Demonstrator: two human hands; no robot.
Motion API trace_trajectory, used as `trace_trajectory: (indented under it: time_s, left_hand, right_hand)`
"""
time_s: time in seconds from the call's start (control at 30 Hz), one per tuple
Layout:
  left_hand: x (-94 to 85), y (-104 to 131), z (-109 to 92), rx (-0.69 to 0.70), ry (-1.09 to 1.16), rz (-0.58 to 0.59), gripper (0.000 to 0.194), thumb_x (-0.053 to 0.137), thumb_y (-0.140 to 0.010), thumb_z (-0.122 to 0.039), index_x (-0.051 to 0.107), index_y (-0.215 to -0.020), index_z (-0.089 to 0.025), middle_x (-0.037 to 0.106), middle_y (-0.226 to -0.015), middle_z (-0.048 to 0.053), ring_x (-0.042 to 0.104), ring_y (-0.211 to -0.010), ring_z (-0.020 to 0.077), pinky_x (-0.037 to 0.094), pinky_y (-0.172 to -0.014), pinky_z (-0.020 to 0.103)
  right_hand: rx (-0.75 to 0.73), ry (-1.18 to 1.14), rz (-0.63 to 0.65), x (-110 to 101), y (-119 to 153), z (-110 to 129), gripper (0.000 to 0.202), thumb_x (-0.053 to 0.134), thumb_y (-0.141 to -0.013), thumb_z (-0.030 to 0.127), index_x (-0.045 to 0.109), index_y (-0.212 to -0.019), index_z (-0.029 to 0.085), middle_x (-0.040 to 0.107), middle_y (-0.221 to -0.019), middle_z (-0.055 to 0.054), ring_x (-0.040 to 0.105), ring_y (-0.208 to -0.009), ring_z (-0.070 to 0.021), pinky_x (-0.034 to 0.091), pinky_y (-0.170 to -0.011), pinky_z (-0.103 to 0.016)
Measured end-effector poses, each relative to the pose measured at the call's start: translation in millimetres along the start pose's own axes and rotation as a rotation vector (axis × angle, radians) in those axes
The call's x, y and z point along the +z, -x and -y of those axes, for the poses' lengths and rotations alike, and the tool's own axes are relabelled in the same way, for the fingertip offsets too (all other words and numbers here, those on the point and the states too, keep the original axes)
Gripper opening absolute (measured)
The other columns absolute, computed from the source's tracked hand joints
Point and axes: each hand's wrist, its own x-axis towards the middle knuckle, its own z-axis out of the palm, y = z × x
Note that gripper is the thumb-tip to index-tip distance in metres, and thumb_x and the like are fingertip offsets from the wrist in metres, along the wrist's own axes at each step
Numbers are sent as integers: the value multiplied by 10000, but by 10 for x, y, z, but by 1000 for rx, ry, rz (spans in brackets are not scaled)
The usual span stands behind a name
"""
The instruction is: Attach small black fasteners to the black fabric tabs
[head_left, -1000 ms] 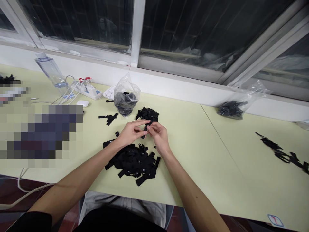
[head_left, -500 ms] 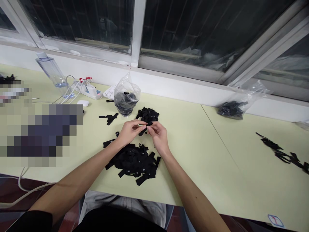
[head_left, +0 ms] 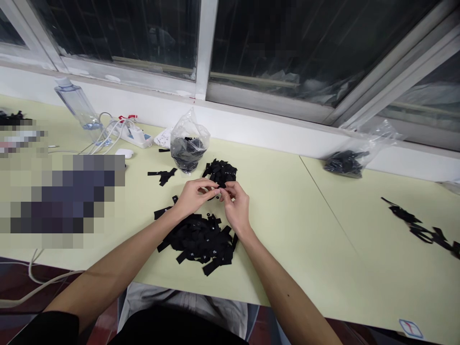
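While the left hand (head_left: 194, 195) and right hand (head_left: 237, 203) are meeting at the fingertips, their grip is apparently pinching a black strip (head_left: 221, 187), largely hidden, over the bench (head_left: 287, 230). Nearer the person, a large pile (head_left: 204, 239) is lying loose; beyond the hands, a smaller pile (head_left: 219, 170) is sitting near a clear bag (head_left: 189, 153). Work is seemingly standing midway, this strip unfinished; neither pile is clearly showing as done.

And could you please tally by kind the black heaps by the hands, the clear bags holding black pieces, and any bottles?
Heaps of black strips: 2
Clear bags: 2
Bottle: 1
Total: 5
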Motion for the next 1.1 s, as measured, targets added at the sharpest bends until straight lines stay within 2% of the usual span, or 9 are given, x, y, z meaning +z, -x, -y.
trace_trajectory:
  time_s: [0.3, 0.57, 0.83, 0.93, 1.03, 1.1]
  left_hand:
    - [-54, -1, -16, 16, -3, -74, 203, 665, -872, -348, 779, -969, -211, 749, -937, 65, 686, -837, 197, 557, -753, 320]
    - [-8, 24, -67, 68, -46, -127, 182, 655, -865, -300, 775, -972, -215, 745, -931, 52, 679, -805, 171, 568, -726, 296]
    - [-4, 21, -85, 59, -23, -113, 187, 641, -875, -314, 752, -974, -202, 745, -964, 52, 689, -843, 172, 589, -773, 303]
    - [1, 8, -67, 31, -24, -126, 210, 635, -882, -348, 737, -982, -194, 748, -963, 54, 694, -876, 186, 591, -796, 319]
    - [-5, -9, -36, 8, -12, -133, 232, 624, -890, -370, 725, -988, -185, 740, -984, 65, 690, -905, 194, 587, -808, 324]
    - [-14, -18, -22, 0, 3, -145, 238, 623, -891, -375, 718, -988, -180, 732, -992, 69, 685, -911, 195, 586, -799, 320]
  right_hand:
    - [71, -245, 114, -35, -58, 7, 168, 649, -853, 370, 659, -910, 212, 682, -783, -33, 627, -635, -172, 475, -589, -302]
    - [49, -197, 69, -30, -42, 71, 201, 678, -839, 409, 664, -905, 220, 671, -794, -27, 592, -644, -159, 499, -625, -309]
    - [94, -267, 137, -47, -72, 40, 202, 658, -853, 418, 636, -916, 227, 654, -765, -14, 541, -592, -142, 454, -573, -289]
    - [55, -146, 112, -114, -110, 21, 201, 593, -894, 416, 644, -916, 223, 665, -797, -31, 560, -638, -159, 449, -595, -297]
    - [-46, 184, 129, -206, -152, -60, 171, 559, -910, 347, 682, -940, 232, 679, -855, -38, 568, -675, -173, 440, -652, -322]
    - [-121, 386, 203, -255, -173, -142, 157, 564, -899, 289, 707, -940, 239, 675, -877, -40, 566, -688, -178, 430, -685, -336]
